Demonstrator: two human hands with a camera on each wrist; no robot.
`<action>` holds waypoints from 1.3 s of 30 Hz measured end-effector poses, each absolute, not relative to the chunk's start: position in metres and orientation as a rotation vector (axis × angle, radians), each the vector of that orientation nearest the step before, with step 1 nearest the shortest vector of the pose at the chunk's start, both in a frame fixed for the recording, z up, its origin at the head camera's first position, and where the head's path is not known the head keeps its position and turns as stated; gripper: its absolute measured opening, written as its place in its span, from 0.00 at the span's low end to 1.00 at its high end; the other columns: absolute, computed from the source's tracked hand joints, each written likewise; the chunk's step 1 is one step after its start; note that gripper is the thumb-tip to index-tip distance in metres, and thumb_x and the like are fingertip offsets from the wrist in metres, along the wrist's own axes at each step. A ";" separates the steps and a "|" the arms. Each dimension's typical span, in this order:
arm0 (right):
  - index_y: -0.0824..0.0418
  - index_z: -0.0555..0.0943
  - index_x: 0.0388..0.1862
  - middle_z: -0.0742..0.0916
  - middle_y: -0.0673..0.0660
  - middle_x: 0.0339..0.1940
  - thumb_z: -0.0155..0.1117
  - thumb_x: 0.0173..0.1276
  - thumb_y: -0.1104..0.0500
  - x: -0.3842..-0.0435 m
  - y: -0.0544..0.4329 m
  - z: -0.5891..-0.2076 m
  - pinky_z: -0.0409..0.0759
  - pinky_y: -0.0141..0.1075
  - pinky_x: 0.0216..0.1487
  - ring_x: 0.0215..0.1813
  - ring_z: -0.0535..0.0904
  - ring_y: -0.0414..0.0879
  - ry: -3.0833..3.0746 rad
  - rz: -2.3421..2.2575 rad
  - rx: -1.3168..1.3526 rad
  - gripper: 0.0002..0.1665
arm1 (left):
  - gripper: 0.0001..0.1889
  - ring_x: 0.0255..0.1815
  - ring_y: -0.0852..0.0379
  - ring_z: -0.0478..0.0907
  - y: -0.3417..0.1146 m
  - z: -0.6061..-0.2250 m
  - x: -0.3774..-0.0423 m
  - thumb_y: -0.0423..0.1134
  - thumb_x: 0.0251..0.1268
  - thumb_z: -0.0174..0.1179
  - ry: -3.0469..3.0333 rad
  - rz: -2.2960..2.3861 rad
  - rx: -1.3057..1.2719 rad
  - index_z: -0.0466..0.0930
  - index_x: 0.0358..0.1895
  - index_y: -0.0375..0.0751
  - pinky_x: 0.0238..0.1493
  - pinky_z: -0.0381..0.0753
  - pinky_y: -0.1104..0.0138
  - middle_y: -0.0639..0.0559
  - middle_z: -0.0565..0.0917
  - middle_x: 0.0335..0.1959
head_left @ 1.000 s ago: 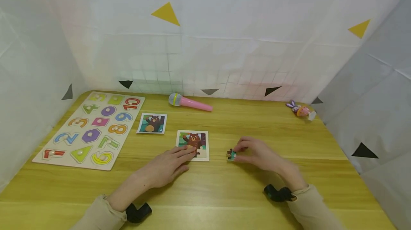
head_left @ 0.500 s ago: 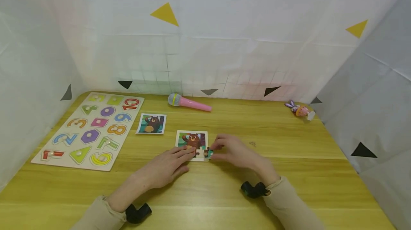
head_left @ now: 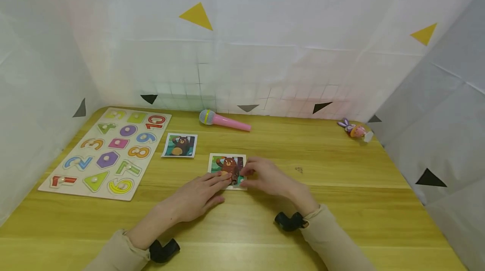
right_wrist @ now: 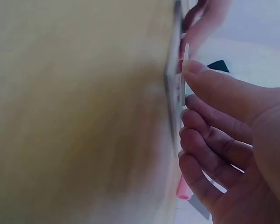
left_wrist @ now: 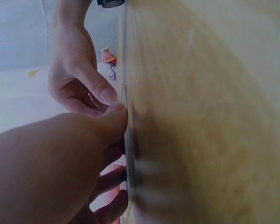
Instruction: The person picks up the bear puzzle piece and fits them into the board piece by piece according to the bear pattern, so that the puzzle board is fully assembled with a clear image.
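A small bear jigsaw puzzle (head_left: pixel 210 162) in a pale square frame lies on the wooden table. The fingers of my left hand (head_left: pixel 197 197) stretch over its lower left part and rest on it. My right hand (head_left: pixel 270 178) pinches a jigsaw piece (right_wrist: pixel 186 53) between thumb and fingers at the puzzle's lower right corner. In the right wrist view this piece stands just above the frame, its edge toward the camera. To the left lies a picture card (head_left: pixel 179 146) with the same bear. My fingers hide parts of the puzzle and piece.
A number and shape peg board (head_left: pixel 99 126) lies at the left. Behind the puzzle is a pink toy microphone (head_left: pixel 231 123). A small rabbit toy (head_left: pixel 356 130) lies far right. White sheeting (head_left: pixel 265 65) walls in the table's back and sides.
My right hand has moved left with the jigsaw piece, from the table beside the puzzle to over its lower right corner. My left hand has stayed in place on the puzzle.
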State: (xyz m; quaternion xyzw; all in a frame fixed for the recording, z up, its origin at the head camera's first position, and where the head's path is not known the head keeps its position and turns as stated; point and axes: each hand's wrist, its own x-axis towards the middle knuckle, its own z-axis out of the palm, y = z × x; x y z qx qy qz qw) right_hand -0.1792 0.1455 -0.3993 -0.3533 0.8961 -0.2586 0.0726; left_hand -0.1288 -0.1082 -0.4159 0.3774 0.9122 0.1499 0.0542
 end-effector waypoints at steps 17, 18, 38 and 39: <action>0.58 0.86 0.42 0.82 0.50 0.37 0.73 0.65 0.55 -0.181 0.144 -0.406 0.77 0.31 0.38 0.38 0.78 0.43 2.717 -0.822 -1.043 0.10 | 0.29 0.78 0.43 0.58 -0.108 -0.417 -0.129 0.55 0.79 0.47 2.780 0.410 1.190 0.61 0.78 0.52 0.73 0.64 0.47 0.50 0.62 0.79; 0.58 0.86 0.42 0.82 0.50 0.36 0.73 0.65 0.55 -0.181 0.144 -0.406 0.77 0.31 0.38 0.37 0.78 0.43 2.717 -0.823 -1.044 0.10 | 0.30 0.78 0.43 0.58 -0.108 -0.417 -0.129 0.55 0.79 0.47 2.780 0.404 1.195 0.61 0.78 0.53 0.73 0.64 0.46 0.50 0.62 0.79; 0.62 0.87 0.48 0.82 0.50 0.35 0.73 0.65 0.55 -0.181 0.148 -0.411 0.75 0.29 0.33 0.33 0.76 0.38 2.724 -0.861 -1.074 0.16 | 0.32 0.79 0.43 0.55 -0.098 -0.414 -0.126 0.59 0.78 0.46 2.761 0.347 1.185 0.59 0.79 0.52 0.69 0.66 0.41 0.57 0.59 0.80; 0.62 0.87 0.48 0.82 0.50 0.35 0.73 0.65 0.55 -0.181 0.148 -0.411 0.75 0.29 0.33 0.33 0.75 0.38 2.721 -0.865 -1.064 0.16 | 0.32 0.79 0.43 0.55 -0.098 -0.414 -0.126 0.59 0.78 0.46 2.761 0.339 1.188 0.58 0.79 0.53 0.69 0.66 0.41 0.57 0.59 0.80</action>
